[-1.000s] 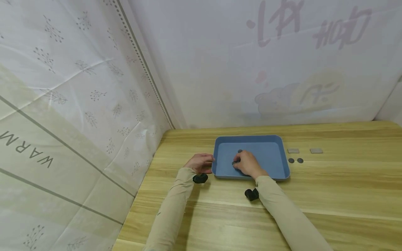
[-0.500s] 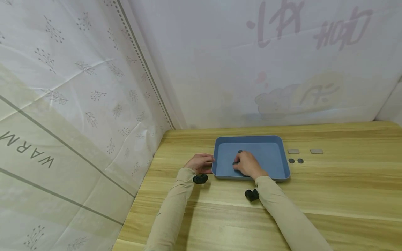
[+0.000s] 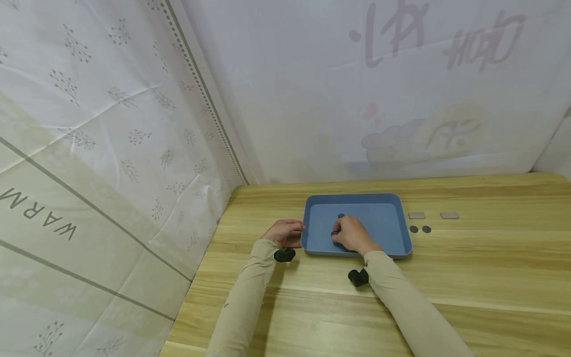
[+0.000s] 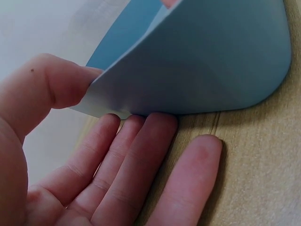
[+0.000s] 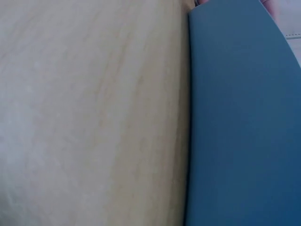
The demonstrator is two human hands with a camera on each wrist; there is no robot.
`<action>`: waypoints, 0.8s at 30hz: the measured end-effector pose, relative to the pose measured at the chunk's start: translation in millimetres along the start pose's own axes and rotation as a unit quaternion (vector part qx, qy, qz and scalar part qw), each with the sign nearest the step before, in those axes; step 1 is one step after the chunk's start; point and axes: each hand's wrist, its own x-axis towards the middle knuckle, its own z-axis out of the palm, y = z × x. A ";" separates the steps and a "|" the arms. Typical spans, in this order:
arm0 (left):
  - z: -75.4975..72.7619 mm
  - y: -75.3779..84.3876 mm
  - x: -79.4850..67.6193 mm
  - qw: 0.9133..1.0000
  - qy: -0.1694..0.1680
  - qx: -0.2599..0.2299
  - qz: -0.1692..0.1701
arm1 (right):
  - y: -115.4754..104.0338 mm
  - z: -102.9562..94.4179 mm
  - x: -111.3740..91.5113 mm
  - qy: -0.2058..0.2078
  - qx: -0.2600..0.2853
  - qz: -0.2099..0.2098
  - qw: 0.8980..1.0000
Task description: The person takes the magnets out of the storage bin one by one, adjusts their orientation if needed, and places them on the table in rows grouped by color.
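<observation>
A shallow blue tray [image 3: 383, 223] lies on the wooden table. My left hand [image 3: 284, 233] is at the tray's left end. In the left wrist view its thumb [image 4: 70, 84] touches the rim, while the nearly straight fingers [image 4: 141, 160] reach the foot of the outer wall. Inside the tray, my right hand [image 3: 354, 233] pinches a small dark disc [image 3: 334, 233] low over the floor, partly hidden by the fingertips. Just beyond it lies another small dark piece [image 3: 341, 215]. The right wrist view shows only the tray's outer wall [image 5: 244, 122], some table and a bit of fingers.
Right of the tray are two small dark discs [image 3: 414, 229] and two grey rectangular pieces [image 3: 449, 215]. Black devices, one of them the right wrist camera [image 3: 358, 277], sit at both wrists. Patterned cloth [image 3: 312, 124] hangs behind the table [image 3: 321, 317] and at its left.
Hardly anything differs. Both hands and the tray keep their places, and the right hand still pinches the dark disc; the head view shifts very slightly.
</observation>
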 end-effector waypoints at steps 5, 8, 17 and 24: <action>-0.2 -0.5 0.8 1.000 -0.002 -0.002 0.001 | 0.1 -0.8 -0.8 0.001 0.003 0.002 1.000; -0.5 -0.8 1.5 1.000 -0.002 -0.004 -0.003 | 0.6 -0.8 -1.2 0.002 0.006 0.001 1.000; -0.3 -1.3 3.2 1.000 0.005 -0.002 -0.005 | 4.9 -2.5 -1.6 0.012 0.018 -0.005 1.000; 1.0 0.6 0.6 1.000 0.004 0.004 0.001 | 8.1 -5.2 -4.3 0.018 0.055 -0.006 0.998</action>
